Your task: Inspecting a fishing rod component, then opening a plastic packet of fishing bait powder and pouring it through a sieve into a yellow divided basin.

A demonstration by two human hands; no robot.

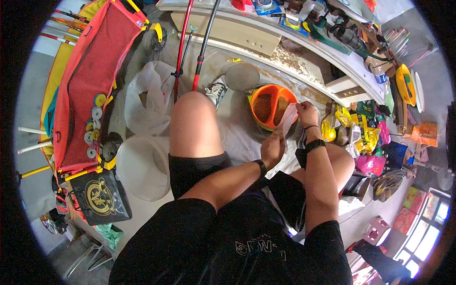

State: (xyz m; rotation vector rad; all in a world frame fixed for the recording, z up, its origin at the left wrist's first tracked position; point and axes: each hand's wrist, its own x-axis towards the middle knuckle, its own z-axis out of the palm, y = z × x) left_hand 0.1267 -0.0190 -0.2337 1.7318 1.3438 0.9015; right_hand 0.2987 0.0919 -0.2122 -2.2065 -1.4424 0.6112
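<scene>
Both hands hold a translucent plastic bag [287,119] stretched between them, over the right edge of a round orange divided tub [255,113]. My left hand [273,149] grips the bag's lower end, close below the tub. The upper end is pinched by my right hand [307,113], beside the tub's right rim. Brown granular stuff lies in both compartments of the tub. What the bag holds, if anything, cannot be told.
A white bucket [142,169] and a white plastic bag [148,103] stand left of my knee. Red and black poles [200,58] lean by my shoe. A cluttered white cabinet [228,34] lies beyond. Coloured bags [370,140] are at right, a red cart [103,71] at left.
</scene>
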